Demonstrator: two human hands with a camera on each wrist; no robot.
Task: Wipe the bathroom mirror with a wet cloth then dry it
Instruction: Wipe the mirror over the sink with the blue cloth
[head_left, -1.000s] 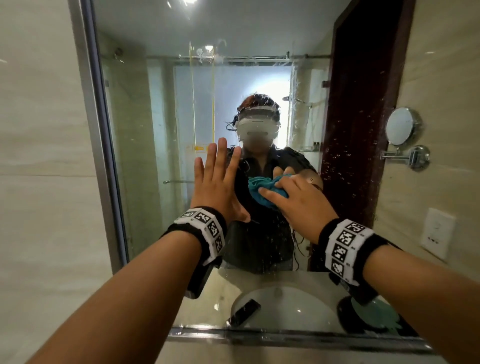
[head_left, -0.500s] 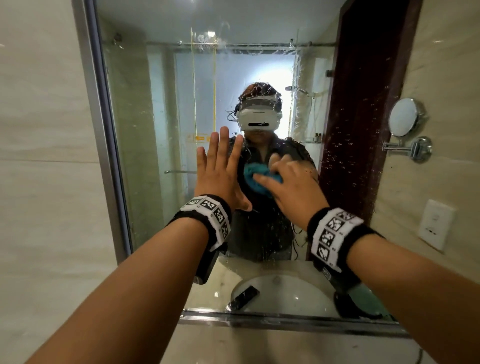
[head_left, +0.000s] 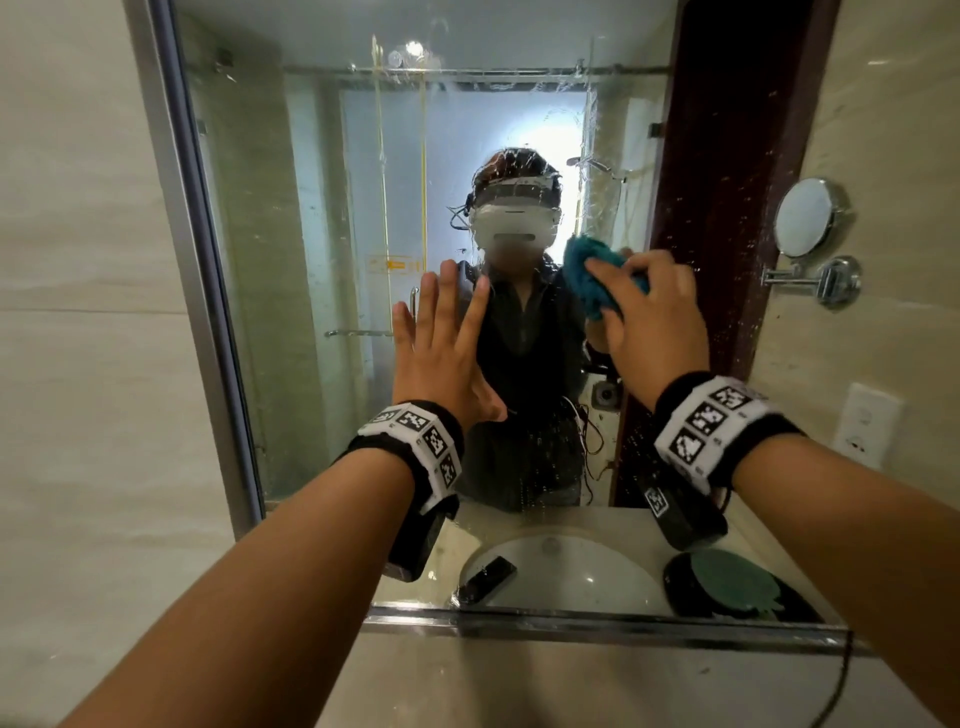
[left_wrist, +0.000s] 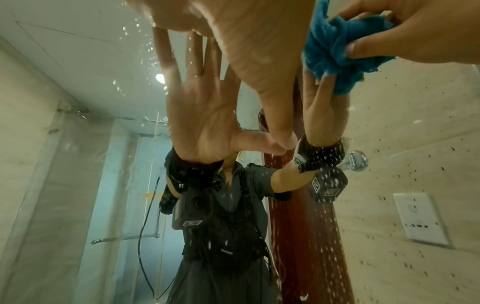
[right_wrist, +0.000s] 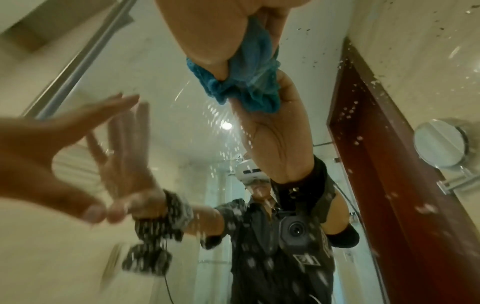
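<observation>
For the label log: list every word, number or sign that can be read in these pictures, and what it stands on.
No text can be read with certainty.
White word on the vest reflected in the mirror: reversed, too small to read.
Yellow sticker on the reflected shower door: blurred.
Wristbands: square code markers only, no letters.

On the mirror (head_left: 311, 260), the left hand (head_left: 441, 353) lies left of the cloth (head_left: 592, 280) under the right hand (head_left: 654, 317).
</observation>
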